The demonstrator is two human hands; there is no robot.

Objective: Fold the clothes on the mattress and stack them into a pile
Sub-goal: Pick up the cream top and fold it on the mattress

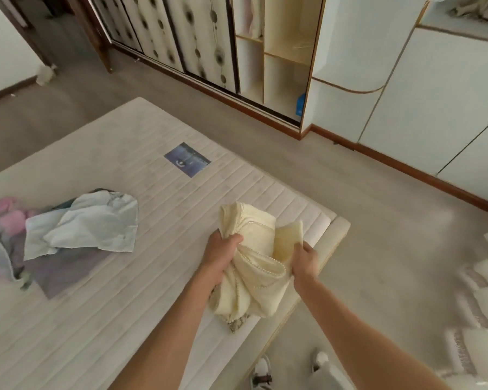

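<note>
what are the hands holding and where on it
Both grip the cream garment: left hand bunches its left side, right hand its right edge.

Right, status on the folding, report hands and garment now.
Left hand and right hand both gripping the cream garment, bunched, unfolded, above the mattress edge. Unfolded heap of clothes waiting at left. Nothing in the way.

One mattress [141, 175] lies on the floor, bearing one blue label [187, 159] at about twelve o'clock. One cream garment [254, 266] with bead trim sits near the four o'clock corner, gripped by two hands, left [221, 253] and right [304, 261]. At nine o'clock, one heap of unfolded clothes [54, 235]: one pale blue shirt [96, 223] on top; the pieces beneath cannot be counted.
</note>
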